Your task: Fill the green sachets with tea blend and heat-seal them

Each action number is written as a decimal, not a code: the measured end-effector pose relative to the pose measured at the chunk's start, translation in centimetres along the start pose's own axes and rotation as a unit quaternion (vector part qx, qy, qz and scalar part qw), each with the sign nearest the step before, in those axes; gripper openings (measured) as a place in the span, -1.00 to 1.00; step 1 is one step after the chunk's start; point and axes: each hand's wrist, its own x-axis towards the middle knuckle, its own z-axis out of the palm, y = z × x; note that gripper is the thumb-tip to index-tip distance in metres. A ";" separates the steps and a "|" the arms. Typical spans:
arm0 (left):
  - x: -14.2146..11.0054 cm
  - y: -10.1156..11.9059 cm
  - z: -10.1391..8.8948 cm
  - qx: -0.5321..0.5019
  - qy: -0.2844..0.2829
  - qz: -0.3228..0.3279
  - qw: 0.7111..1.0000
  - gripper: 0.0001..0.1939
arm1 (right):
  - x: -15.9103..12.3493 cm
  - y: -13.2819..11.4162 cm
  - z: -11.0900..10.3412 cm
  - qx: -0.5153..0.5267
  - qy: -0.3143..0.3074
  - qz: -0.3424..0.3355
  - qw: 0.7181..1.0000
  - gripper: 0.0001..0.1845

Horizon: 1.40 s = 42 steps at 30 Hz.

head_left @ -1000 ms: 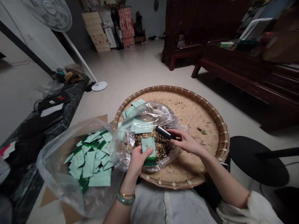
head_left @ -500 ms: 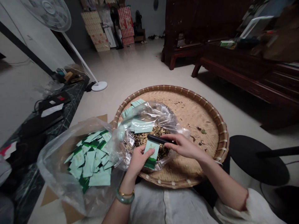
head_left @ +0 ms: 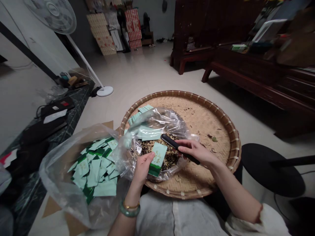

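My left hand [head_left: 142,167] pinches a small pale green packet [head_left: 157,158] with a dark green bottom band, tilted to the right. It is held over a clear plastic bag [head_left: 157,126] holding dark loose tea leaves [head_left: 147,147]. My right hand [head_left: 197,151] grips a long black scoop [head_left: 179,147] whose tip points up and left, just above the packet's top edge. Both hands work over a wide round woven bamboo tray [head_left: 221,121] resting on my lap.
A second clear bag [head_left: 64,183] at my left holds several green packets [head_left: 95,168]. More packets [head_left: 141,111] lie at the tray's far left. A standing fan [head_left: 104,90], dark wooden furniture [head_left: 246,65], a black stool [head_left: 273,168] and a cluttered dark ledge [head_left: 49,121] surround me.
The scoop lay level across the packet's top half a second ago; it now tilts up and left, slightly lifted. The packet has tipped to the right in my left hand.
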 end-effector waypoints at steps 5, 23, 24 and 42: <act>0.0 0.2 0.2 0.029 -0.017 0.008 0.999 -0.54 | 0.0 0.0 0.7 -0.079 0.009 -0.047 0.996 -0.55; 0.2 0.5 0.0 0.064 -0.028 0.018 0.997 -0.52 | 1.4 1.0 2.2 -0.121 0.033 -0.120 0.985 -0.69; 0.2 0.6 0.0 0.066 -0.030 0.018 0.997 -0.51 | 1.4 1.0 2.2 -0.119 0.034 -0.119 0.985 -0.69; -0.1 1.1 0.1 -0.034 -0.055 -0.045 0.997 -0.58 | 0.5 -0.2 0.9 0.053 -0.106 0.027 0.993 -0.46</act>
